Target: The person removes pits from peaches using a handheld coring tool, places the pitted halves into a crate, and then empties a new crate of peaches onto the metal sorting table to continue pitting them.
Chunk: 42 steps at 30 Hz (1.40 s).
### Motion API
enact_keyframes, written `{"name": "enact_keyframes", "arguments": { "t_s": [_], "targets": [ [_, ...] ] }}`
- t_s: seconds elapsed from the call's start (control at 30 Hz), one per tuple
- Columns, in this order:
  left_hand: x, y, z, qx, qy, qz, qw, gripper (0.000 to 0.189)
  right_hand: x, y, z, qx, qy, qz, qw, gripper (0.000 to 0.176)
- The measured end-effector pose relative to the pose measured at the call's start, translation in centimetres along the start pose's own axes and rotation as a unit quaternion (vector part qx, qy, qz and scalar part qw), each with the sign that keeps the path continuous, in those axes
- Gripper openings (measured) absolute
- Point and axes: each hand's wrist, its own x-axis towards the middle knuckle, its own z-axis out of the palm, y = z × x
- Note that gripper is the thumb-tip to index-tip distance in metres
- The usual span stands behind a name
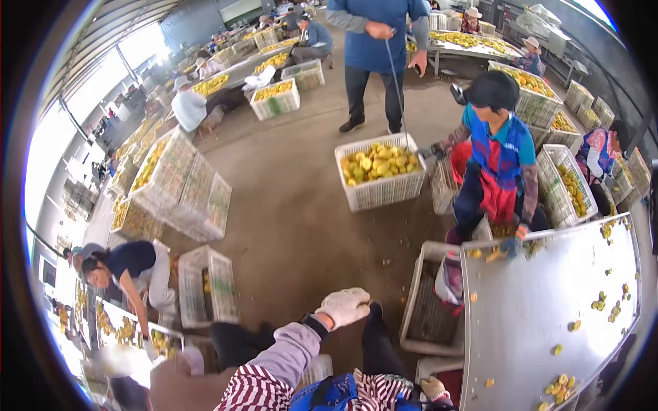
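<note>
My left hand, in a white knit glove, is held out over the floor, its fingers curled together; what it holds, if anything, is hidden. At the bottom edge, beside the metal table, my right hand shows only in part, in a pale glove, its fingers too small and blurred to read. Scattered yellow-green fruit lies on that table. Between my right hand and the seated co-worker stands a dark-bottomed crate.
A standing person holds a cord running to a crate of yellow fruit. A seated co-worker reaches onto the metal table. Stacked crates and a white crate stand left, near a bending person.
</note>
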Motion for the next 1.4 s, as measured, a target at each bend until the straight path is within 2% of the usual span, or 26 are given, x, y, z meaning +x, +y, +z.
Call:
{"name": "enact_keyframes", "arguments": {
  "t_s": [0.03,0.1,0.13,0.17,0.27,0.37,0.43,0.47,0.53,0.6,0.67,0.73,0.77,0.83,0.87,0.93,1.0,1.13,1.2,1.27,1.3,1.33,1.4],
  "targets": [
    [4.9,-1.4,-1.7,0.003,0.004,0.027,1.0,0.042,2.3,-2.3,-1.3,0.038,0.004,-0.034,0.999,0.034],
    [11.2,-4.8,-3.5,0.027,-0.043,0.05,0.997,0.042,5.9,-9.7,-5.4,0.033,0.044,-0.051,0.997,0.031],
    [14.5,-6.2,-5.0,0.043,-0.061,0.05,0.996,0.042,7.7,-13.3,-7.1,0.081,0.115,-0.088,0.986,0.033],
    [17.4,-7.6,-6.6,0.073,-0.107,0.046,0.99,0.044,10.2,-16.6,-8.8,0.137,0.132,-0.083,0.978,0.034],
    [22.9,-12.5,-11.0,0.074,-0.123,0.01,0.99,0.043,16.4,-27.3,-12.8,0.235,0.121,-0.116,0.958,0.027],
    [28.0,-18.6,-15.1,0.091,-0.166,0.043,0.981,0.039,20.1,-38.2,-15.6,0.253,0.142,-0.12,0.949,0.025],
    [33.1,-22.7,-17.6,0.104,-0.23,0.044,0.967,0.037,22.5,-44.3,-16.1,0.307,0.155,-0.149,0.927,0.026],
    [35.4,-24.7,-18.6,0.112,-0.283,0.038,0.952,0.036,23.3,-47.1,-15.8,0.314,0.152,-0.128,0.928,0.026],
    [41.0,-28.6,-20.7,0.11,-0.307,0.057,0.944,0.036,25.7,-53.1,-14.9,0.37,0.155,-0.091,0.911,0.027],
    [46.1,-31.6,-21.1,0.122,-0.335,0.09,0.93,0.038,29.8,-56.0,-10.2,0.436,0.159,-0.054,0.884,0.03],
    [49.6,-33.2,-21.9,0.132,-0.358,0.073,0.921,0.038,29.4,-62.9,-11.0,0.368,0.148,-0.007,0.918,0.032],
    [52.4,-34.2,-23.0,0.117,-0.384,0.084,0.912,0.037,29.0,-67.9,-12.0,0.352,0.07,-0.049,0.932,0.034],
    [53.6,-34.0,-23.8,0.119,-0.4,0.087,0.905,0.037,28.6,-69.8,-13.1,0.363,0.002,-0.037,0.931,0.035],
    [55.7,-34.0,-24.8,0.143,-0.411,0.052,0.899,0.039,29.2,-71.5,-12.9,0.387,-0.028,-0.01,0.921,0.034],
    [56.6,-35.7,-23.9,0.151,-0.396,0.072,0.903,0.039,29.3,-72.0,-12.9,0.389,-0.035,-0.002,0.92,0.033],
    [58.8,-38.3,-22.9,0.186,-0.39,0.034,0.901,0.038,30.9,-71.6,-12.7,0.402,-0.028,0.013,0.915,0.033],
    [60.7,-42.2,-21.2,0.228,-0.279,0.078,0.929,0.032,32.5,-71.2,-11.8,0.43,0.014,0.045,0.902,0.032],
    [67.7,-49.1,-19.5,0.332,-0.185,0.092,0.92,0.027,36.2,-70.2,-9.3,0.486,0.025,0.111,0.866,0.035],
    [71.2,-52.3,-18.6,0.391,-0.191,0.089,0.896,0.024,37.3,-71.4,-9.1,0.566,0.011,0.179,0.805,0.037],
    [73.7,-55.1,-17.3,0.409,-0.135,0.215,0.877,0.016,38.4,-73.3,-8.1,0.597,0.03,0.221,0.77,0.037],
    [74.9,-56.0,-16.3,0.445,-0.163,0.264,0.84,0.017,39.2,-74.5,-7.7,0.624,0.026,0.268,0.733,0.037],
    [76.0,-56.7,-15.7,0.442,-0.177,0.281,0.833,0.017,39.8,-76.0,-7.2,0.648,0.019,0.315,0.693,0.037],
    [77.0,-56.4,-15.6,0.48,-0.241,0.259,0.802,0.017,40.5,-79.1,-4.5,0.65,0.034,0.323,0.687,0.035]
  ]
}}
